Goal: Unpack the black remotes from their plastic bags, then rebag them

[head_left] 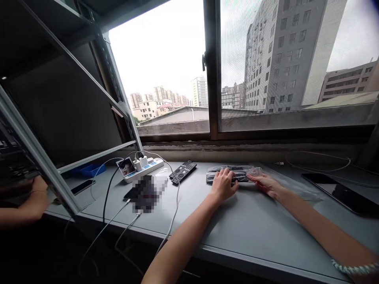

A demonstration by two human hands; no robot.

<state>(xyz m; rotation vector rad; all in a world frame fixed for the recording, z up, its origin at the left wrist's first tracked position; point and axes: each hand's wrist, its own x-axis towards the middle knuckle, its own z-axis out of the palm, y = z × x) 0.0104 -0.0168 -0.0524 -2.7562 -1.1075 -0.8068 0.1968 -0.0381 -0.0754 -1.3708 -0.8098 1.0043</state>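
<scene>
Two dark remote controls in clear plastic lie side by side on the desk: a far bagged remote (241, 168) and a near bagged remote (211, 178). My left hand (222, 185) lies over the near one, its fingers curled on top and its thumb at the front side. At the right end, my right hand (266, 184) pinches the plastic bag (255, 172) between thumb and fingers. Part of the near remote is hidden under my left hand. Two unwrapped remotes (183, 172) lie together to the left of my hands.
A power strip (143, 170) with chargers stands at the back left, and cables hang over the front edge. A black phone or tablet (343, 193) lies at the right. Clear plastic (296, 185) spreads beside my right hand. Another person's arm (32, 201) is beyond the shelf post (44, 157).
</scene>
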